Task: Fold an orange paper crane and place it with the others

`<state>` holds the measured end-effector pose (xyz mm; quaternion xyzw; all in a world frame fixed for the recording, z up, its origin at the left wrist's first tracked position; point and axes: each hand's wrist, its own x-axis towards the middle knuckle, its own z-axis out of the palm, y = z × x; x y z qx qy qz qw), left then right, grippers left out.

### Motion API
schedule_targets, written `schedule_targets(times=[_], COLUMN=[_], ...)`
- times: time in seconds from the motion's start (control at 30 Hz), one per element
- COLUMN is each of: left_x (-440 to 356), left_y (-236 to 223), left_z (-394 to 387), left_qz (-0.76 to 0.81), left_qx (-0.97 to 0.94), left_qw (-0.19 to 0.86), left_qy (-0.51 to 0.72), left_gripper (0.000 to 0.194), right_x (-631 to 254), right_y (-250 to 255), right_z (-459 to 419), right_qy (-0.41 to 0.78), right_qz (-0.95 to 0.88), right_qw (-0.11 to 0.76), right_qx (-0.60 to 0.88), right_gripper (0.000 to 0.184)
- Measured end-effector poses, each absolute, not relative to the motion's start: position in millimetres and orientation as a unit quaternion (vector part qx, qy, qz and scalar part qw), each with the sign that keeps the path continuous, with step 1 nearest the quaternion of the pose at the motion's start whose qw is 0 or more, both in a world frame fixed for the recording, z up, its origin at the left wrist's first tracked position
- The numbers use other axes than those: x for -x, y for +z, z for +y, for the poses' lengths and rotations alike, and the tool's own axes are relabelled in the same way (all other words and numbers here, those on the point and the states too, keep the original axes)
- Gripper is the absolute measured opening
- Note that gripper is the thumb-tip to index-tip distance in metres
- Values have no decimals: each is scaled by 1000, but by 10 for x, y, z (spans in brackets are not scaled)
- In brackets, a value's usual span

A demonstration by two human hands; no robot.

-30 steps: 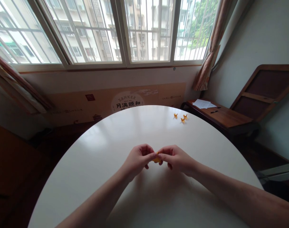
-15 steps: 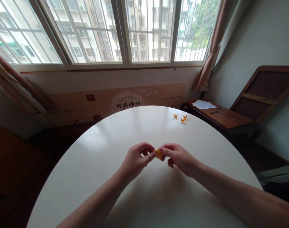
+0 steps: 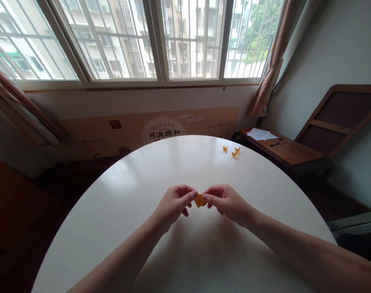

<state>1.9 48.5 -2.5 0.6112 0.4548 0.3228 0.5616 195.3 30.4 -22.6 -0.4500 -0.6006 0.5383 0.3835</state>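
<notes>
A small piece of folded yellow paper (image 3: 199, 200) is pinched between my two hands, its point facing down toward me. My left hand (image 3: 177, 202) grips its left corner between thumb and forefinger. On the right corner, the thumb and fingers of my right hand (image 3: 225, 202) are closed in the same way. Both hands are above the white round table (image 3: 136, 203). Farther off, near the table's back right edge, stand three small folded paper birds (image 3: 234, 154) in yellow-orange.
Behind the table, a printed cardboard panel (image 3: 191, 122) leans below the barred window (image 3: 191, 40). To the right is a wooden chair-like piece (image 3: 283, 150) with white papers (image 3: 260, 134) and a small dark object on it. Curtains (image 3: 266, 87) hang at both sides.
My left hand has shifted its hold, and the yellow paper has turned so that its pointed lower tip faces me. It has moved slightly left. The paper birds stay put.
</notes>
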Motion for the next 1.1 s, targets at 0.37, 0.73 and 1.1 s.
schedule_targets(times=[0.37,0.73,1.1], left_x=[-14,-1,-29], left_y=[-105,-119,-109], left_z=[489,486,454], left_qz=[450,413,415], left_qx=[-706,-694,-682], left_qw=[441,513,530], left_qy=[324,290,283], left_gripper=[16,29,22], right_x=[-1937,-1929,-1925], right_y=[-282,-252,-250], right_z=[323,326,316], right_qy=[503,549,590], right_qz=[-650,-609,-603], right_qw=[380,381,366], right_qx=[424,427,393], right_gripper=[24,10,17])
